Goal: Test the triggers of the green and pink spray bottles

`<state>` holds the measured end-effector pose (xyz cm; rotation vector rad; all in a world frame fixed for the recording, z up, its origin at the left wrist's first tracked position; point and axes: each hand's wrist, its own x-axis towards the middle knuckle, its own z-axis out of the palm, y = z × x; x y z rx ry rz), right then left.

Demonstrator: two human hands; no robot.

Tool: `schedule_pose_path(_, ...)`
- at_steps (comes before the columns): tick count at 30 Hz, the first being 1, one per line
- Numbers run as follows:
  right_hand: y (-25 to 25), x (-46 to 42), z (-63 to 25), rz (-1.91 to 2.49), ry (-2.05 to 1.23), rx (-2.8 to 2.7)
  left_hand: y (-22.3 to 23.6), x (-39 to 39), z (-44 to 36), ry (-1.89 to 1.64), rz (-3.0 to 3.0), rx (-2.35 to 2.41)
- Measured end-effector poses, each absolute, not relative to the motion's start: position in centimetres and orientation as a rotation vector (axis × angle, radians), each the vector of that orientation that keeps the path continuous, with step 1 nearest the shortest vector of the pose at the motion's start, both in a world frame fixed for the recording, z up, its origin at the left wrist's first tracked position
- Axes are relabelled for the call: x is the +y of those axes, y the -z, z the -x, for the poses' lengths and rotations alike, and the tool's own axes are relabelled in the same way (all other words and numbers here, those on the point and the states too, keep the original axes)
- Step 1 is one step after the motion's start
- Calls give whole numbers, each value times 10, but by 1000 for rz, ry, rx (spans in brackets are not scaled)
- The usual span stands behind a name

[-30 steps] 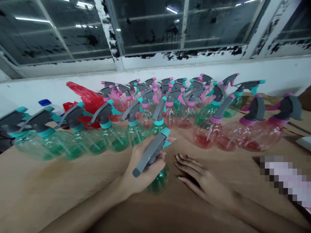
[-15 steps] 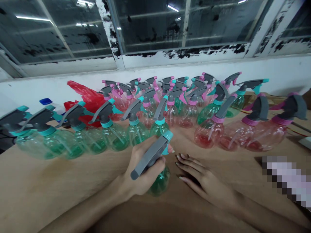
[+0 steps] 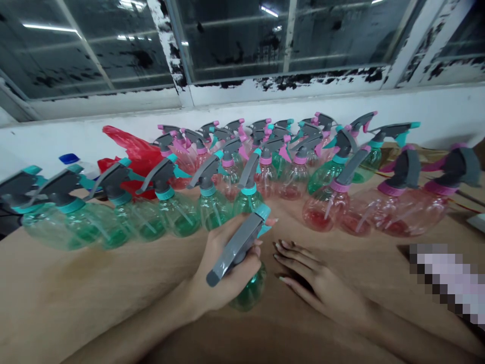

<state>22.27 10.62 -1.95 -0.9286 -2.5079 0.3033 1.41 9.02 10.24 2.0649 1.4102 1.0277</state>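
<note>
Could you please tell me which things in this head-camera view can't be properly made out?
All in the head view:
Green spray bottle: neck hidden by the left hand.
Blue-capped bottle: body mostly hidden by the spray heads in front.
Rear spray bottles: overlapped by the front rows, so uncountable.
Pixelated object: blurred, unidentifiable, and cut off by the right edge.

Two hands [image 3: 322, 285], over twenty spray bottles [image 3: 178, 215]

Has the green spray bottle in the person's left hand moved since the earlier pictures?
Yes, slightly: the green spray bottle in the left hand sits lower in view, toward the person, against the pink-collared bottle nearby.
</note>
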Motion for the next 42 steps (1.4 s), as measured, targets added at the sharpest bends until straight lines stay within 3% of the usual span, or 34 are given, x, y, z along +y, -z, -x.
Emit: schedule_pose_path(42, 20, 107, -222, 915, -320, -2493, -98, 92, -11, -1185, -2151, 1214)
